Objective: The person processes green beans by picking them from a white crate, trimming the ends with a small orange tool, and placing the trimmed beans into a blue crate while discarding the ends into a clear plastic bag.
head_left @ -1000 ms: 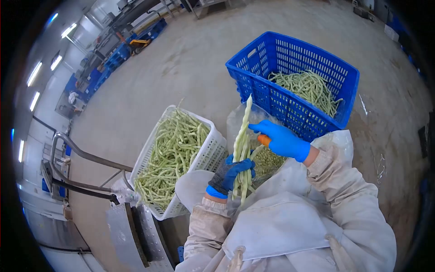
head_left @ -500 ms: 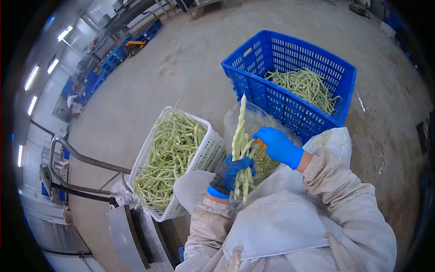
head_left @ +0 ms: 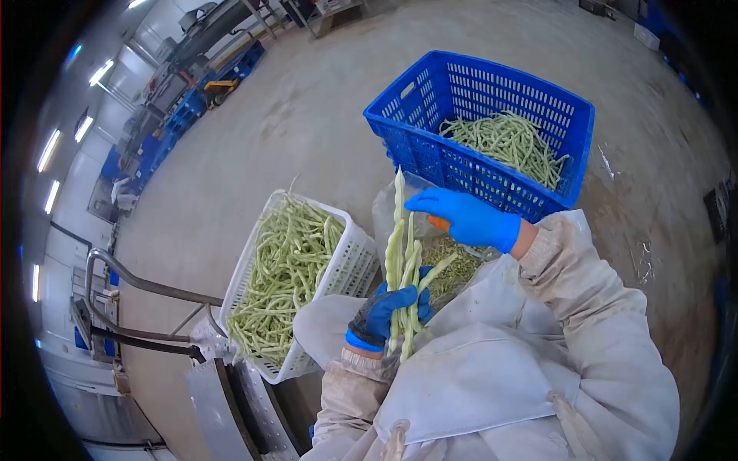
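Observation:
My left hand [head_left: 384, 313], in a blue glove with a dark grey cover, is wrapped round several long pale green beans [head_left: 396, 261] that stand up from the fist. My right hand [head_left: 461, 219], in a blue glove, is beside the bean tips. Its fingers are closed round a small orange object [head_left: 439, 223], mostly hidden in the palm. Under the hands, a clear plastic bag [head_left: 384, 211] holds small green bean trimmings [head_left: 453, 269].
A white basket [head_left: 357, 257] heaped with beans stands at the left. Beyond my right hand is a blue crate [head_left: 477, 165] with more beans. A bent metal rail [head_left: 154, 286] reaches in from the left. Blue pallets and a yellow pallet jack [head_left: 221, 84] stand far back.
My right hand has moved up from the middle of the beans towards their tips. The held beans have spread apart, and the whole view has shifted slightly.

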`<state>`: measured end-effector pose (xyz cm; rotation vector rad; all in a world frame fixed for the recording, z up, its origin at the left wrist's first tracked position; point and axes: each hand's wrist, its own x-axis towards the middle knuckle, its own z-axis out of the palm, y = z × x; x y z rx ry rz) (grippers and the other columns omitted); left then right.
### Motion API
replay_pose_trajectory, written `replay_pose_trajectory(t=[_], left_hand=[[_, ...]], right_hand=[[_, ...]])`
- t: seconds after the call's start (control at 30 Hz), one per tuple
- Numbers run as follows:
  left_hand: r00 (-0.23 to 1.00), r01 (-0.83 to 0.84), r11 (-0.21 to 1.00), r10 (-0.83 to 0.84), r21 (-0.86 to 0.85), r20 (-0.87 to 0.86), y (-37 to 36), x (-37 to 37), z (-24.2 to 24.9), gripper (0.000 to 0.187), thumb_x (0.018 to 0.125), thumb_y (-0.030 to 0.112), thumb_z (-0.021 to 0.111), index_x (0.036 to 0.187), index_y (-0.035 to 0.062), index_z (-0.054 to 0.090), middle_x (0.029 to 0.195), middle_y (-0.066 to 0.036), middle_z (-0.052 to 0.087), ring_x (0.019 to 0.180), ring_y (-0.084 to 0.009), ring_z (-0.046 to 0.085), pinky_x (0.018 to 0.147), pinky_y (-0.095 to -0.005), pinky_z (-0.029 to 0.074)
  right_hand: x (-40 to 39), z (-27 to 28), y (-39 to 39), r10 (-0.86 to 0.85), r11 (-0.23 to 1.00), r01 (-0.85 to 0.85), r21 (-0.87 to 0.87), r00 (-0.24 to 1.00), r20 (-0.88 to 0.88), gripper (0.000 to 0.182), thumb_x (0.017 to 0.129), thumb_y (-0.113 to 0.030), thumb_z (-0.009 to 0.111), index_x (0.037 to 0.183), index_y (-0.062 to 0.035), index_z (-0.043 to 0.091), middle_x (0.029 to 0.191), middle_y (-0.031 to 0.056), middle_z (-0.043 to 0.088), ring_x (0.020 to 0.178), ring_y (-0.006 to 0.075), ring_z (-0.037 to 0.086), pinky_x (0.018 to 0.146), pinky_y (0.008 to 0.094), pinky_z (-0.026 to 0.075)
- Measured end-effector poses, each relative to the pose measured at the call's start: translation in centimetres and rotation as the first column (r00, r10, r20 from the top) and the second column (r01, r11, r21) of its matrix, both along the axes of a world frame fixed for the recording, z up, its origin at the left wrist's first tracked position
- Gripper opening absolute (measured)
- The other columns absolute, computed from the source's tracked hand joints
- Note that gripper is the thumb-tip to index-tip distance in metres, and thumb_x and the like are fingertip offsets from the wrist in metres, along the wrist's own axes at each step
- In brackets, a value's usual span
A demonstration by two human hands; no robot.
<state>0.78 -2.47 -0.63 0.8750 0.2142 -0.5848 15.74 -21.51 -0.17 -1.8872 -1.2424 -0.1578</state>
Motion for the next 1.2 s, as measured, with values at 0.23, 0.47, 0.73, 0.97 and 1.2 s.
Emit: replay_pose_trajectory(t=[0.23,0.47,0.73,0.97,1.2], left_hand=[[0.999,-0.032,0.998,0.03,-0.053,-0.029,0.0,-0.7,0.4,0.061,0.075,0.019,0.062,0.128,-0.0008,0.04,0.085,-0.008,0.053,0.07,-0.018,0.053,0.068,-0.0312,0.046],[0.999,0.018,0.995,-0.015,-0.093,0.031,-0.5,-0.1,0.7,0.057,0.077,0.017,0.062,0.128,-0.0009,0.04,0.086,-0.008,0.054,0.071,-0.018,0.054,0.068,-0.0323,0.048],[0.994,-0.036,0.968,0.008,0.247,0.112,0.2,0.9,-1.3,0.047,0.081,0.018,0.063,0.122,0.0022,0.045,0.089,-0.008,0.057,0.074,-0.0196,0.061,0.066,-0.0323,0.052],[0.995,-0.08,0.945,0.056,0.318,0.086,0.1,0.9,-2.2,0.046,0.081,0.017,0.064,0.12,0.0024,0.046,0.088,-0.009,0.059,0.073,-0.0202,0.061,0.063,-0.0329,0.052],[0.992,-0.12,0.962,0.105,0.245,0.076,0.3,0.7,-2.6,0.048,0.081,0.019,0.064,0.122,0.0024,0.045,0.087,-0.009,0.059,0.074,-0.0211,0.061,0.065,-0.0331,0.052]], right_hand=[[0.8,-1.7,0.1,0.028,0.969,0.002,-0.248,0.993,0.117,0.034,0.074,0.003,0.052,0.107,-0.0053,0.055,0.087,0.0125,0.052,0.082,0.0312,0.054,0.07,0.0397,0.044],[4.7,-9.3,-3.3,-0.554,0.765,0.636,0.098,0.729,-0.403,0.022,0.075,-0.001,0.053,0.093,-0.0061,0.064,0.084,0.016,0.061,0.079,0.0322,0.059,0.071,0.0364,0.048],[-3.5,0.7,-1.0,-0.181,0.954,0.247,0.168,0.925,-0.335,0.047,0.075,0.002,0.054,0.121,-0.009,0.054,0.107,0.0162,0.053,0.093,0.0319,0.055,0.08,0.0346,0.047],[-3.9,-0.6,0.5,-0.178,0.981,0.183,0.067,0.982,-0.066,0.044,0.081,0.004,0.051,0.123,-0.0099,0.052,0.102,0.0143,0.054,0.088,0.0309,0.057,0.074,0.0362,0.048],[-4.4,-0.6,0.1,-0.153,0.979,0.161,0.129,0.986,-0.064,0.038,0.083,0.001,0.055,0.119,-0.0091,0.055,0.095,0.0132,0.055,0.082,0.029,0.057,0.07,0.0342,0.048]])
